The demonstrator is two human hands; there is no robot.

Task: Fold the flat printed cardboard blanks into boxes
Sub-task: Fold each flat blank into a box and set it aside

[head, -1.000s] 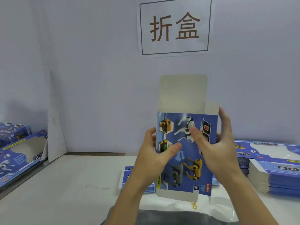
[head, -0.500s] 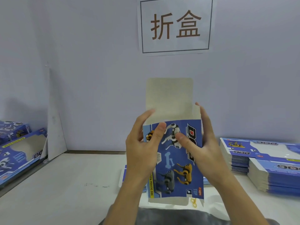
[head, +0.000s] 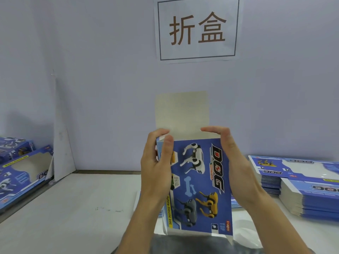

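Observation:
I hold a blue printed box upright in front of me, its face showing toy dogs and the word DOG. Its plain grey top flap stands straight up. My left hand grips the box's upper left edge, with the fingers curled over the top corner. My right hand grips the upper right edge, its fingers bent over a small side flap at the box's top. Both forearms rise from the bottom of the view.
Stacks of flat blue blanks lie on the white table at the right, and a few more lie behind the box. Folded boxes rest at the far left. A paper sign hangs on the wall.
The box has come closer and squared up into a tube. Both hands slid up to its top corners, and the right fingers now bend over the side flap.

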